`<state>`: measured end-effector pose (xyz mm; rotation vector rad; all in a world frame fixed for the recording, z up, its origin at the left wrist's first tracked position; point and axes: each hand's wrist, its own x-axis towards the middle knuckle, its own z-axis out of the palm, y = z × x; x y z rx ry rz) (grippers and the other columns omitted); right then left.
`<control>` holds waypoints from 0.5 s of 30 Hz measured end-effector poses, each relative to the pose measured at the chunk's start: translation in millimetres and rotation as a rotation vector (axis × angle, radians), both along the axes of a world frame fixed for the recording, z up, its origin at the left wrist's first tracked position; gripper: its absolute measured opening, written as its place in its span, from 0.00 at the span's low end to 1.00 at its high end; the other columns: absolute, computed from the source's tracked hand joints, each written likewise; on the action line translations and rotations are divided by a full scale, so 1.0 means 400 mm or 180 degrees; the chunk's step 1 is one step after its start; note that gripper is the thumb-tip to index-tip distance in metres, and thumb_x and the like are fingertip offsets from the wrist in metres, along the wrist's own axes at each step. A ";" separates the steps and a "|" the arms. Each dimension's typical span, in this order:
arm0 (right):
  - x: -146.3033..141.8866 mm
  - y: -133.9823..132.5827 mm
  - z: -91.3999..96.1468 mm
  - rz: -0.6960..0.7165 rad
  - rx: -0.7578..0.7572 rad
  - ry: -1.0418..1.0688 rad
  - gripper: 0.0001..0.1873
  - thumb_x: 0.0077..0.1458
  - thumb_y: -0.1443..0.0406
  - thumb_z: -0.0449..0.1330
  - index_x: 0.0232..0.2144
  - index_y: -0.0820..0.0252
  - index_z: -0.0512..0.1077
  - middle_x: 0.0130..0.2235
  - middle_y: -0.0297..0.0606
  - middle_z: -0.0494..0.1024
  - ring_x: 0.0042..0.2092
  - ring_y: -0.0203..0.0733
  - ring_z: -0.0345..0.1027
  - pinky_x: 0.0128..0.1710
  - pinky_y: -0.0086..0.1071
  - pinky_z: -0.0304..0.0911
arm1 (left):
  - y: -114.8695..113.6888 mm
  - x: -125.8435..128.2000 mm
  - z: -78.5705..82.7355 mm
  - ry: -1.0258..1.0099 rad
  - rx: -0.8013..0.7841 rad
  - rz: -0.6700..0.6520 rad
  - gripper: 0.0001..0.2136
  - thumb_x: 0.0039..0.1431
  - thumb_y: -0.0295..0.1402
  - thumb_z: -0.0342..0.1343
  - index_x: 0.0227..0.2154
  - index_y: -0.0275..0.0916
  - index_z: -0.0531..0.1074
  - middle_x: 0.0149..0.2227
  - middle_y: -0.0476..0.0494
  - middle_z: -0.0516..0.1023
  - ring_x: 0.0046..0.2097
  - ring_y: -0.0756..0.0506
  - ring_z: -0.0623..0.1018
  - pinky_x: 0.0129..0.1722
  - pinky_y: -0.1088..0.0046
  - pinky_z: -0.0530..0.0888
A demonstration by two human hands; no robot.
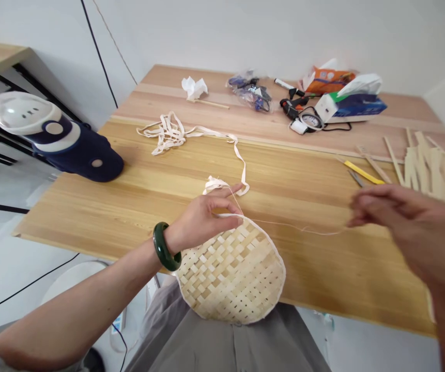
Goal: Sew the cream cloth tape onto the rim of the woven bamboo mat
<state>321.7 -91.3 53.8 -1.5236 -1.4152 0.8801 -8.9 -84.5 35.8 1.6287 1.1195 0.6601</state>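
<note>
A round woven bamboo panel (238, 274), edged with white tape, rests against the table's front edge and my lap. My left hand (210, 217), with a dark green bangle on the wrist, pinches its top rim. From that rim a thin white thread (303, 229) runs right to my right hand (393, 212), which is raised over the table with fingers pressed together. Whether a needle is in those fingers I cannot make out. White cloth tape (241, 155) trails from near my left hand to a loose tangle (168, 134) farther back.
At the left stands a dark blue bottle (82, 150). A yellow cutter (364, 172) and several bamboo strips (431, 168) lie at the right. Along the back are bagged items (251, 92), a glue gun (294, 107), a tape roll (311, 120) and a tissue box (354, 106).
</note>
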 end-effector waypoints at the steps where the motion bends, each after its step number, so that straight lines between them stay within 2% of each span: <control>1: -0.045 0.010 -0.014 0.0284 -0.0322 -0.0097 0.06 0.52 0.59 0.68 0.31 0.54 0.79 0.28 0.38 0.80 0.29 0.38 0.73 0.32 0.33 0.69 | 0.000 0.001 -0.002 0.0019 0.0050 0.0017 0.04 0.53 0.34 0.63 0.27 0.40 0.79 0.65 0.42 0.65 0.66 0.38 0.63 0.67 0.57 0.51; 3: -0.136 0.018 -0.036 0.0797 -0.0594 0.0304 0.11 0.53 0.54 0.66 0.30 0.54 0.78 0.40 0.40 0.81 0.39 0.44 0.76 0.41 0.40 0.73 | 0.000 0.005 -0.006 0.0020 0.0126 0.0043 0.04 0.54 0.35 0.63 0.28 0.40 0.79 0.66 0.40 0.64 0.67 0.38 0.63 0.67 0.58 0.52; 5: -0.212 0.021 -0.051 0.1203 -0.0905 0.0705 0.12 0.54 0.54 0.65 0.31 0.55 0.77 0.48 0.40 0.80 0.46 0.46 0.74 0.48 0.43 0.71 | 0.000 0.009 -0.011 0.0055 0.0185 0.0039 0.04 0.54 0.34 0.63 0.29 0.40 0.80 0.66 0.39 0.62 0.66 0.38 0.63 0.66 0.58 0.54; 9: -0.299 0.035 -0.072 0.1818 -0.1364 0.1168 0.10 0.56 0.56 0.64 0.30 0.56 0.75 0.49 0.38 0.79 0.54 0.47 0.70 0.55 0.42 0.63 | 0.002 0.011 -0.021 0.0256 0.0398 0.0066 0.05 0.55 0.33 0.62 0.33 0.42 0.82 0.63 0.40 0.68 0.66 0.38 0.64 0.66 0.56 0.56; 12: -0.320 0.040 -0.087 0.1792 -0.1408 0.1519 0.10 0.55 0.56 0.64 0.29 0.57 0.74 0.49 0.37 0.78 0.53 0.44 0.69 0.54 0.39 0.62 | 0.002 0.001 -0.024 0.0086 0.0401 0.0119 0.09 0.59 0.36 0.59 0.38 0.42 0.82 0.59 0.40 0.74 0.66 0.39 0.65 0.64 0.61 0.61; 15: -0.327 0.035 -0.104 0.1607 -0.1653 0.1881 0.11 0.53 0.56 0.66 0.30 0.57 0.73 0.47 0.38 0.79 0.48 0.44 0.72 0.49 0.39 0.66 | 0.001 -0.018 -0.022 -0.0094 0.0359 0.0292 0.12 0.63 0.40 0.55 0.39 0.42 0.82 0.55 0.42 0.78 0.61 0.41 0.71 0.60 0.66 0.66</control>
